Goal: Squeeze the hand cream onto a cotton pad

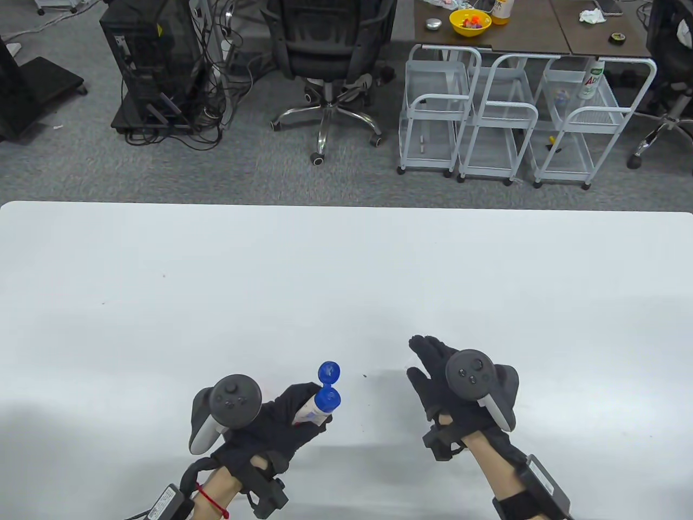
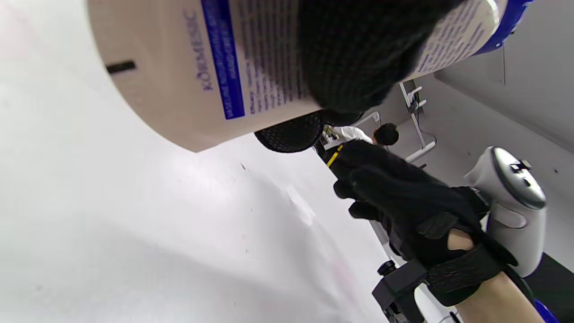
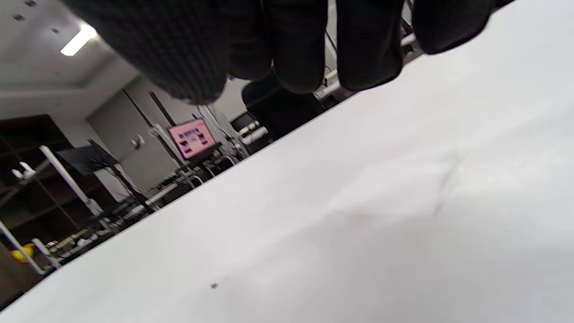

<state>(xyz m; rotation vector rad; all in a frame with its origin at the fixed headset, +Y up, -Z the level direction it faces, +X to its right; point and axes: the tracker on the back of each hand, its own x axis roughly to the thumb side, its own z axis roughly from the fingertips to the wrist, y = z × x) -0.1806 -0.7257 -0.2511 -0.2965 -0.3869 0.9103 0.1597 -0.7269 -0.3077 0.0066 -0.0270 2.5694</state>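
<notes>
One cream-coloured hand cream tube (image 1: 313, 410) with blue printed label, brand reading "KORMESIC" in the left wrist view; finer text illegible. One blue flip cap (image 1: 329, 372), hinged open above the blue nozzle collar. Tube gripped in the left hand (image 1: 270, 428), fingers wrapped round its body, held above the white desk (image 1: 346, 271) near its front edge. Right hand (image 1: 455, 387) holds nothing, fingers extended together, palm down over the desk to the tube's right. One faint white square cotton pad (image 3: 394, 188) lies flat on the desk beneath the right hand's fingers (image 3: 291, 49). Two black sensor gloves; two trackers.
</notes>
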